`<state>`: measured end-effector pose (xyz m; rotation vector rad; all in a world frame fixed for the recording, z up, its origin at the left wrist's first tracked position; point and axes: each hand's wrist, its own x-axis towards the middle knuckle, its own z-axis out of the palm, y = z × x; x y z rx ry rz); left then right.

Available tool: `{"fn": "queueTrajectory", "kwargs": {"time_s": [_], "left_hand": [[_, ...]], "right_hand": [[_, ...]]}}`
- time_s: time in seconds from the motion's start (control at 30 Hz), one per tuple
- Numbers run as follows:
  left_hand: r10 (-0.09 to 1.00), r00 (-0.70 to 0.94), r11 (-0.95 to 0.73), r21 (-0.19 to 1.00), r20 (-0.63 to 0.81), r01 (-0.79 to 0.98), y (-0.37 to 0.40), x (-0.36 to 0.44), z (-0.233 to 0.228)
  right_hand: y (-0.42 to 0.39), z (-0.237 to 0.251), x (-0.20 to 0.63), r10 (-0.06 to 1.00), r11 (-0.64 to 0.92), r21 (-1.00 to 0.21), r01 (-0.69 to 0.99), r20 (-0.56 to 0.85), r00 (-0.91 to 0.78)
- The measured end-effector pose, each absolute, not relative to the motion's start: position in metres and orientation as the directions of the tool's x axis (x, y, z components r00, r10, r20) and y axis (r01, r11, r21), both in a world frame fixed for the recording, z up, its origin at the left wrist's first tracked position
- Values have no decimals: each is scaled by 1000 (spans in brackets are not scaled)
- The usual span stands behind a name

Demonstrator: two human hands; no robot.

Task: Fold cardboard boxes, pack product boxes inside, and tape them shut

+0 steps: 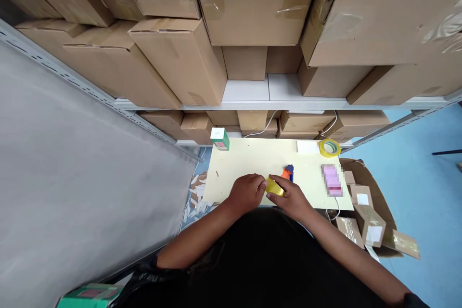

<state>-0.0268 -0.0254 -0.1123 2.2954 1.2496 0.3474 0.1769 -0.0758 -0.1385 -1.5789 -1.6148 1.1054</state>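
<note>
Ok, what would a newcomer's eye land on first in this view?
Probably the cardboard boxes crowding the shelves across the top. Then the yellow item between the left hand and right hand, with an orange-and-blue piece just beyond. A bright yellow tape roll sits at the far right corner of the pale table.

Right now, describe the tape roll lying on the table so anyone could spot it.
Find the cream table by the shelves. At its far right corner lies the tape roll, a yellow ring, unlike the rectangular white block and pink item.
</note>
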Motion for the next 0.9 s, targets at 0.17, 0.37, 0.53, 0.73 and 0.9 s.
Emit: {"fn": "queueTrajectory", "kwargs": {"time_s": [0.17,0.37,0.53,0.73,0.9], "left_hand": [[857,515,-413,578,-14,704,-29,-32,-116],[842,538,-434,553,-31,711,-29,-32,-125],[811,583,-475,531,-45,701,-26,-23,-127],[771,631,-505,522,-86,688,-22,-2,-130],[740,663,-524,518,-118,676,-16,19,-134]], "right_hand": [[-71,-136,179,982,-26,-863,504,-116,-148],[-74,-140,181,976,-18,-783,622,-150,-160],[-81,-139,193,956,-60,-817,573,-212,-203],[-91,-150,212,976,-41,-830,557,-154,-156],[-98,-157,225,977,-110,-776,620,-201,-78]]}}
